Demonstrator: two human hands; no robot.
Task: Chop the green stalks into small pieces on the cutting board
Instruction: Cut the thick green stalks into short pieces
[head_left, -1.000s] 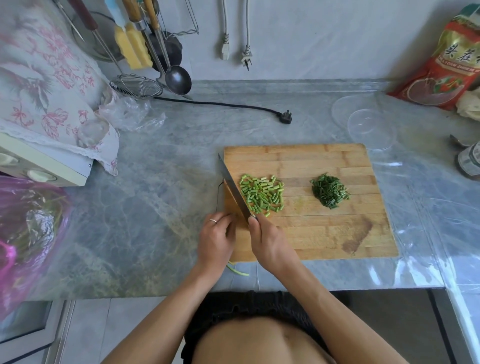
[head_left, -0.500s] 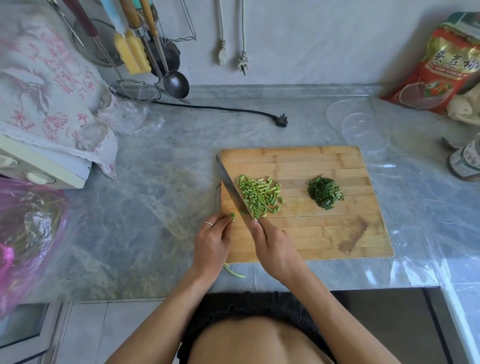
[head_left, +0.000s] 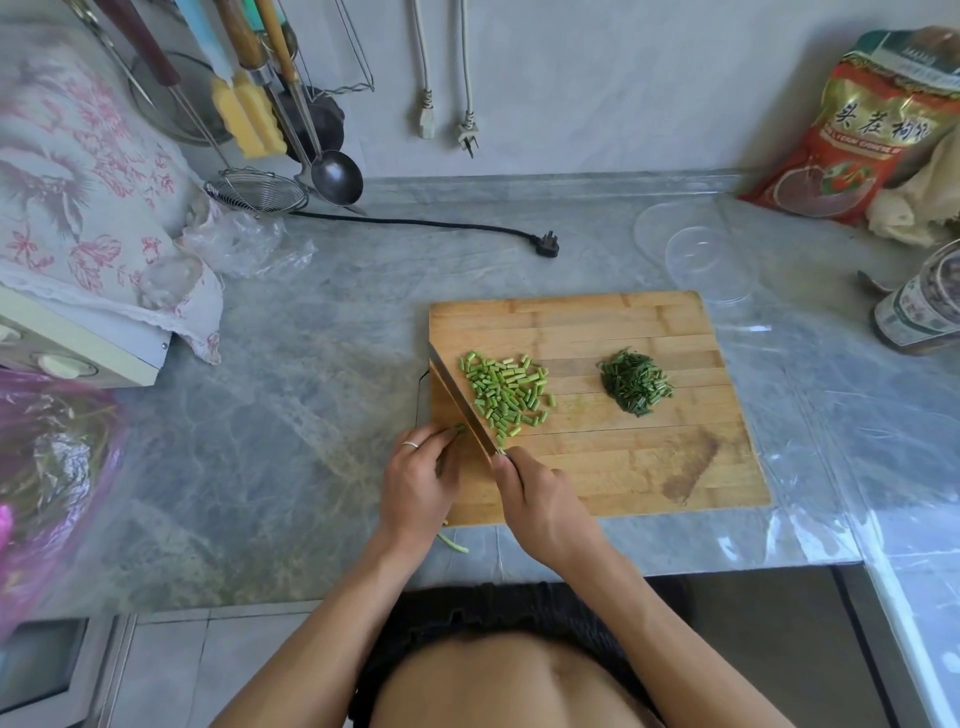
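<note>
A wooden cutting board (head_left: 597, 467) lies on the grey marble counter. My right hand (head_left: 540, 504) grips the handle of a cleaver (head_left: 457, 400), whose blade runs diagonally along the board's left side. My left hand (head_left: 418, 478) holds the green stalks (head_left: 459, 428) against the board just left of the blade; only their cut tips show at my fingertips, and a stalk end (head_left: 453, 543) sticks out below my wrist. A pile of light green chopped pieces (head_left: 506, 392) lies right of the blade. A darker green chopped heap (head_left: 635, 383) sits further right.
A clear plastic bowl (head_left: 706, 260) stands behind the board. A black plug and cord (head_left: 545, 244) lie on the counter. A strainer (head_left: 257, 192) and ladle hang at the back left. A red bag (head_left: 857, 130) and a jar (head_left: 919, 306) are at right, a pink plastic bag (head_left: 47, 467) at left.
The cleaver has kept chopping beside my left fingertips, and the stalk tips now show at those fingers. Both hands stay at the board's front left.
</note>
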